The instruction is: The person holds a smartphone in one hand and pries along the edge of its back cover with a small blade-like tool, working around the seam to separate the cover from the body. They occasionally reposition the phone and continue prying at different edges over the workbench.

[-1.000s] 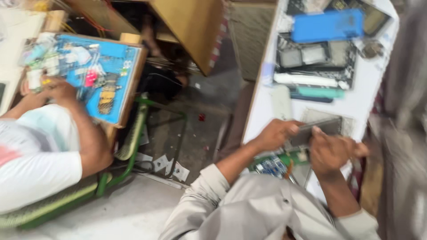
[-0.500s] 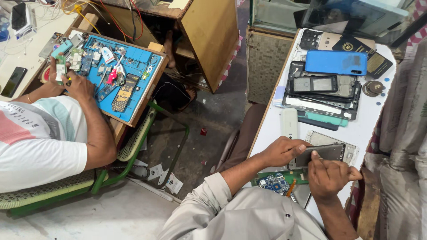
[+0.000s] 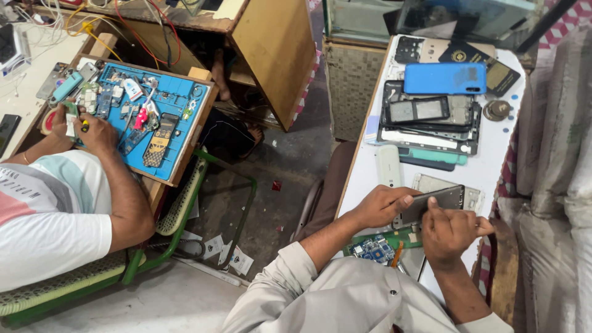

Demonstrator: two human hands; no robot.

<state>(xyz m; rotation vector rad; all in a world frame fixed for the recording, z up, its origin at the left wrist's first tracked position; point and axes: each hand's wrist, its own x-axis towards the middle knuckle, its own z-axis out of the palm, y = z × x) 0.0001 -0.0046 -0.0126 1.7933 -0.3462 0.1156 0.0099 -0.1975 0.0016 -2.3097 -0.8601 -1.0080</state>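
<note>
Head view of a repair shop, ordered from largest to smallest. White table (image 3: 493, 166) runs along the right, carrying a stack of phone frames (image 3: 431, 123) topped by a blue cover (image 3: 444, 78), with a white handset (image 3: 388, 165) nearer the person. Across the floor a co-worker (image 3: 55, 216) in a white shirt sits at a blue mat (image 3: 160, 105) crowded with small parts; that person's hands stay at its left edge. At the table's near end, the left hand (image 3: 382, 206) grasps a dark phone (image 3: 435, 200) by its left end, thumb on top and fingers curled beneath, holding it just above a grey frame (image 3: 472, 196). Right hand (image 3: 453, 231) is clenched over the phone's near edge, fingertips pressed to its rim; whether it pinches a tool cannot be told. Green board (image 3: 376, 248) lies just below the hands, by the person's lap. Judged from the grip, the step in hand is working at the phone's edge seam, as if to part or seat a panel. Any following move calls for a steady left-hand hold and light, even pressure along the rim.
</note>
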